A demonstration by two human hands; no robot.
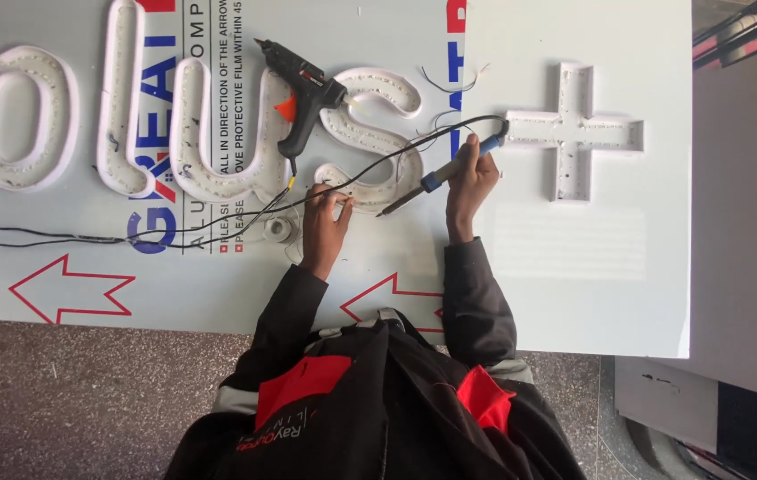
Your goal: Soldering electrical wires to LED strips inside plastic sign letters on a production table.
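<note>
My right hand [472,178] grips a soldering iron [445,169] by its blue handle, with the metal tip pointing down-left toward the white s-shaped channel letter [369,133]. My left hand [325,209] rests at the lower curve of that letter. Its fingertips pinch a thin wire there, though the detail is small. The iron's black cable [218,218] runs from the handle leftward across the board. A small spool of solder wire [279,228] lies just left of my left wrist.
A black glue gun [303,98] with an orange trigger lies across the top of the s letter. White channel letters [14,120] stand to the left and a plus-shaped one [574,132] to the right. All rest on white boards [574,267] over a speckled floor [85,400].
</note>
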